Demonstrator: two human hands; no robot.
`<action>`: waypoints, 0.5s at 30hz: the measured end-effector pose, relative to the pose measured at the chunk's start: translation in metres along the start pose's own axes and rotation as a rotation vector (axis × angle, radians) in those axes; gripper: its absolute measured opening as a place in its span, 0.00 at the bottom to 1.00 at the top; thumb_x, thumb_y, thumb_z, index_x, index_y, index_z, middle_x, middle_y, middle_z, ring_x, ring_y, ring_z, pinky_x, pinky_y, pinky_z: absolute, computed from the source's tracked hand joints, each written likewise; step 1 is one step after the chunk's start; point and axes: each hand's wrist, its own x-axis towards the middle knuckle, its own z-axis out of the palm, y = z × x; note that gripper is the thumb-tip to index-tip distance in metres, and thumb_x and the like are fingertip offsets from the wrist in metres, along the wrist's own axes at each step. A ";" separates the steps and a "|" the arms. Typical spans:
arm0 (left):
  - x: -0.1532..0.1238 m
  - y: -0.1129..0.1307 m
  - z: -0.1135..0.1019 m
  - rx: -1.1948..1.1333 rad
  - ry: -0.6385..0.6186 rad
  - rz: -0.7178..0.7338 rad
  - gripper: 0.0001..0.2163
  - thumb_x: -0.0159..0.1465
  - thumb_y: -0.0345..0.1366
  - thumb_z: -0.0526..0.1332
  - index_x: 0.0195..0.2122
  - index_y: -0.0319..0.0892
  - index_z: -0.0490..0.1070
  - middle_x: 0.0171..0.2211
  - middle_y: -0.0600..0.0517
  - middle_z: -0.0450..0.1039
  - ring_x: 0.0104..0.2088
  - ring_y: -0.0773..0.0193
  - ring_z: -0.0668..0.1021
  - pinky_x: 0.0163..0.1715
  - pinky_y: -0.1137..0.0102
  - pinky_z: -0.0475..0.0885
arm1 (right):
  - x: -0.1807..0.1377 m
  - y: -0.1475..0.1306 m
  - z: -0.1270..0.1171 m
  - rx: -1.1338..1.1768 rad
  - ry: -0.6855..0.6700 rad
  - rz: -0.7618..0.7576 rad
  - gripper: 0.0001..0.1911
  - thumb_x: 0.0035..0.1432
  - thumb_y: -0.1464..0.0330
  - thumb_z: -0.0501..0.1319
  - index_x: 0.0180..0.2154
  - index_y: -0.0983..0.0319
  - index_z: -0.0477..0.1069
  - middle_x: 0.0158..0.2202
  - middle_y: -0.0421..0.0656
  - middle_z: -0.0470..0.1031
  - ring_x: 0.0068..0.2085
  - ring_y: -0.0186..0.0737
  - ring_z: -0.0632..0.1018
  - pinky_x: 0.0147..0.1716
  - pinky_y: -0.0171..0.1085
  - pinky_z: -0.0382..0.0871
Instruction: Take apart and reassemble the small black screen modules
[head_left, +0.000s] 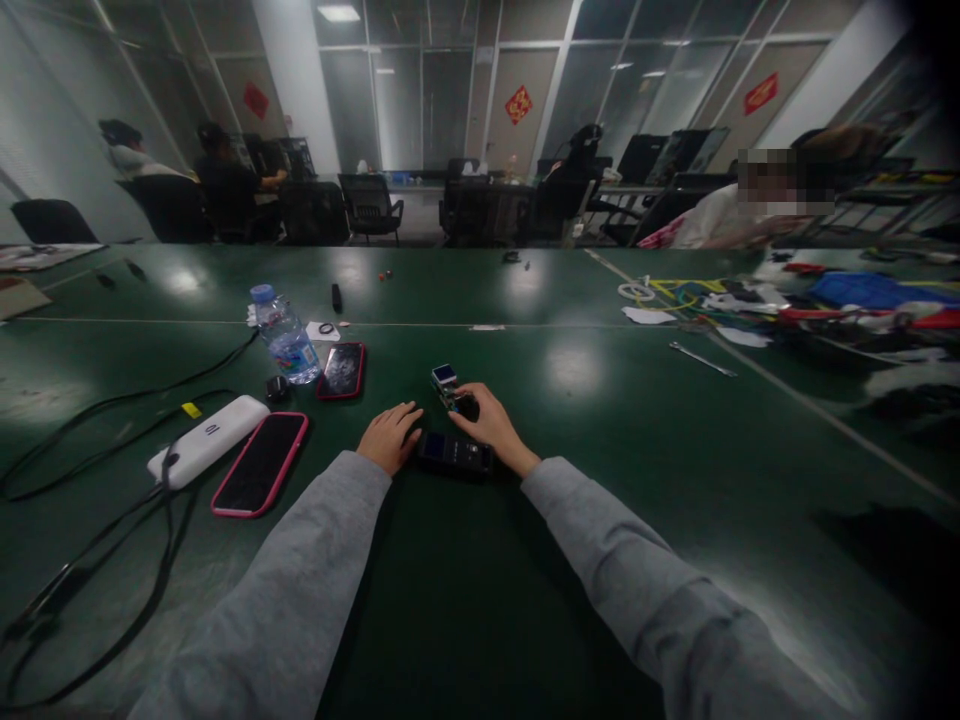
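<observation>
On a glossy dark-green table [637, 450]: small pale-framed screened module [444, 374], black oblong device [456, 453].
Right hand [489, 422] grasps the module; left hand [388, 438] lies released.

Blue-capped water bottle [285, 335], red-edged phone [342, 371] beside it, white power bank [214, 437], metal wrench [703, 359], black chairs [371, 205]

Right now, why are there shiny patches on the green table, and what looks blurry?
Head view: glare on the green table, probably reflected lights; head view: the clutter at far right looks smeared; head view: the right hand looks clearer.
</observation>
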 end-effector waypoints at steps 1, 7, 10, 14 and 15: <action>-0.005 0.000 -0.001 -0.002 0.007 -0.010 0.19 0.69 0.39 0.51 0.60 0.42 0.63 0.63 0.45 0.63 0.62 0.56 0.66 0.61 0.56 0.63 | -0.001 0.000 -0.001 0.007 0.013 -0.003 0.19 0.55 0.66 0.64 0.49 0.59 0.66 0.49 0.46 0.69 0.48 0.45 0.73 0.48 0.45 0.69; -0.019 -0.006 -0.002 0.020 0.085 -0.051 0.19 0.68 0.40 0.52 0.58 0.42 0.65 0.62 0.45 0.63 0.61 0.54 0.67 0.59 0.54 0.65 | -0.006 -0.007 -0.010 0.083 0.065 0.024 0.17 0.55 0.68 0.61 0.48 0.60 0.66 0.46 0.45 0.71 0.47 0.44 0.73 0.48 0.44 0.67; -0.020 -0.009 -0.001 0.030 0.075 -0.066 0.19 0.68 0.41 0.51 0.59 0.41 0.64 0.62 0.44 0.63 0.61 0.54 0.66 0.59 0.54 0.65 | -0.010 -0.010 -0.014 0.103 0.101 0.076 0.16 0.55 0.66 0.61 0.46 0.61 0.66 0.44 0.45 0.72 0.44 0.44 0.74 0.46 0.43 0.68; -0.019 -0.012 0.001 0.042 0.071 -0.068 0.19 0.68 0.41 0.52 0.59 0.43 0.64 0.62 0.46 0.63 0.63 0.54 0.65 0.60 0.53 0.64 | -0.013 -0.013 -0.016 0.101 0.120 0.149 0.18 0.55 0.63 0.62 0.47 0.61 0.66 0.43 0.45 0.73 0.42 0.44 0.75 0.43 0.42 0.69; -0.018 -0.012 0.002 0.046 0.076 -0.068 0.19 0.68 0.41 0.52 0.58 0.43 0.64 0.62 0.46 0.63 0.63 0.54 0.64 0.60 0.53 0.63 | -0.013 -0.014 -0.017 0.098 0.127 0.162 0.18 0.55 0.62 0.62 0.47 0.61 0.66 0.43 0.45 0.73 0.42 0.44 0.75 0.43 0.42 0.69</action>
